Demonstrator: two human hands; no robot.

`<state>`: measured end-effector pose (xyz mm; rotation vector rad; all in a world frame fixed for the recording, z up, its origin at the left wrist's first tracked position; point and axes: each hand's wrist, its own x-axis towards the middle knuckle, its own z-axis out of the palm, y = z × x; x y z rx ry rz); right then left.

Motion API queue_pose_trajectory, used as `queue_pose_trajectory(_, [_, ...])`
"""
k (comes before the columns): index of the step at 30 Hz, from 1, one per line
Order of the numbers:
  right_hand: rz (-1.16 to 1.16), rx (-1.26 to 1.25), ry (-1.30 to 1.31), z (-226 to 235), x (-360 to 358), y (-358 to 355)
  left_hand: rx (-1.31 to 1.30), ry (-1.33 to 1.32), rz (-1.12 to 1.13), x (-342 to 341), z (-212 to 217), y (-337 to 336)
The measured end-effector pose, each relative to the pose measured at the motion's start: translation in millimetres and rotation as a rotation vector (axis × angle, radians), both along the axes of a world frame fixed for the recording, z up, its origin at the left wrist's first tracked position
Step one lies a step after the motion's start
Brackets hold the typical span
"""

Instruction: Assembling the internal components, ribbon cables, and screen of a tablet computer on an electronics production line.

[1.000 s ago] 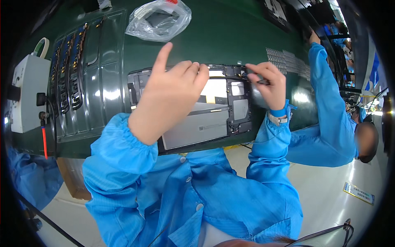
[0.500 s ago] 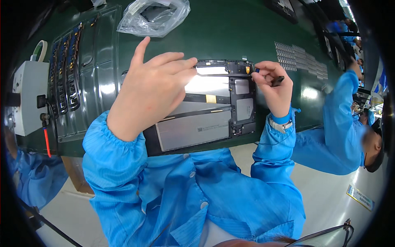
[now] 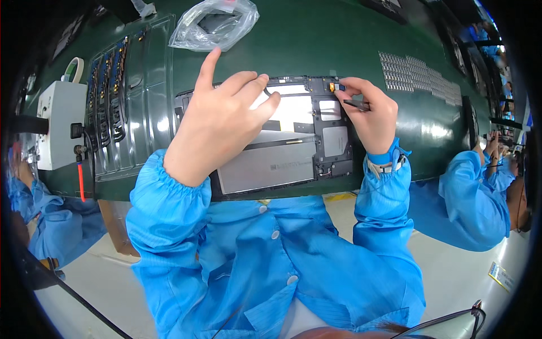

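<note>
An opened tablet lies on the green bench in front of me. Its large grey battery and black inner frame are exposed. My left hand rests over its left part with fingers spread, the fingertips near the far edge; it hides much of that side. At the far right corner, my right hand pinches a small dark part with a gold-orange tab between thumb and forefinger. A slim black tool, its exact kind unclear, is also tucked in that hand.
A clear plastic tray with several circuit strips stands left, beside a white box with cables. A clear bag lies beyond the tablet. Rows of small metal pieces lie right. A person in blue sits at right.
The view has shifted slightly. My left fingers have spread and bent more near the far edge. My right hand has moved slightly inward at the corner, the small part still pinched.
</note>
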<state>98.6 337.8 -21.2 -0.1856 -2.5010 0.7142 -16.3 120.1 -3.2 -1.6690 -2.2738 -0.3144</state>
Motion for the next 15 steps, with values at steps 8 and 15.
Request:
queue_pose_trajectory(8, [0.013,0.026,0.011,3.1,2.3,1.2,-0.103,0.104,0.048,18.9,3.3,16.1])
queue_pose_trajectory(15, [-0.042,-0.076,0.179,20.1,4.2,-0.5,-0.21,0.11,0.229,48.3,2.8,29.8])
